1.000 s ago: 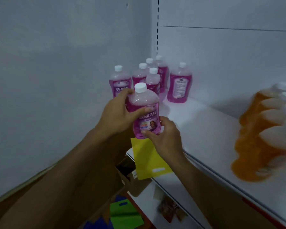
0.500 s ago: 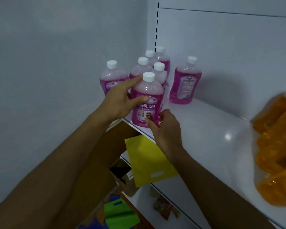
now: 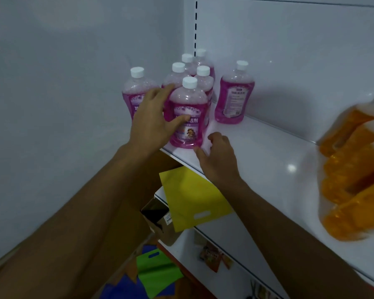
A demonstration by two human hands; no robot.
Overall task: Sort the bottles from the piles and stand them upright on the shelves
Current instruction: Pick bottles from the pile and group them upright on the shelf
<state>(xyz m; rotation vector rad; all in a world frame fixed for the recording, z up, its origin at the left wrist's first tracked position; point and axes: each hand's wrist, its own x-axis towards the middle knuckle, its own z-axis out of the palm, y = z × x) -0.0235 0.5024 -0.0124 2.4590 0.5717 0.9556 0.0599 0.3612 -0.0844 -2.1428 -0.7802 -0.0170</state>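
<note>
Front pink bottle upright at front-left corner of white shelf, white cap on, label facing cam. L hand against its left side: fingers fairly straight and spread wide, thumb across the label, index up near the shoulder; touching, not clearly wrapped round it. R hand low at shelf front edge, just beside bottle base on the right, fingers loosely curled, holding nothing; whether thumb tip touches the base, can't tell.

Behind: cluster of more pink bottles upright, packed close, back into the corner. One pink bottle w/ back label upright, apart to the right, near back panel. One more pink bottle far left, partly hidden behind L hand.

Right edge: orange bottles in clear wrap, blurred, on same shelf.

Below shelf: yellow bag w/ cut-out handle, hanging over lower shelf edge; cardboard box beside it; green bag and blue one lower down
</note>
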